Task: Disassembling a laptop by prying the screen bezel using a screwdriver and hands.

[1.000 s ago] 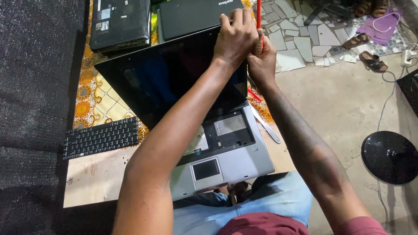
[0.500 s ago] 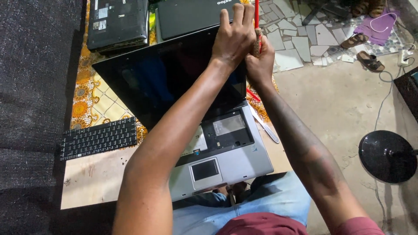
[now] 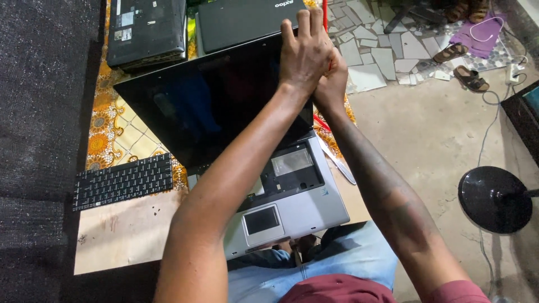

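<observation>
Head view, looking down over both forearms at an opened laptop on a low board:

- Left hand [image 3: 305, 53] — laid over the top right corner of the laptop screen [image 3: 213, 106], fingers pressed together and curled over the lid's upper edge; fingertips are hidden behind that edge.
- Right hand [image 3: 332, 78] — tucked under and behind the left hand at the same corner, mostly covered by it; how its fingers are set cannot be told. A thin red rod [image 3: 324, 14] rises from the hands toward the top of the picture; its lower end is hidden, so which hand holds it is unclear.
- Laptop — glossy black screen, dark and reflective; silver-grey plastic base [image 3: 303, 210] resting near the board's right edge, partly crossed by the left forearm. Keyboard bay is bare, showing a dark recess with a pale rectangular plate; touchpad [image 3: 261, 220] sits at the near edge.
- Detached black keyboard [image 3: 123, 181] — flat, matte, lying at the board's left edge, apart from the laptop.
- Board [image 3: 126, 230] — pale, scuffed wood, over an orange patterned cloth [image 3: 106, 134].
- Two closed dark laptops [image 3: 147, 31] at the far edge, cut off by the frame.
- Slim grey tool [image 3: 337, 163] just beside the base, its far end hidden.
- Round black fan base [image 3: 494, 199] on the concrete floor, well apart.
</observation>
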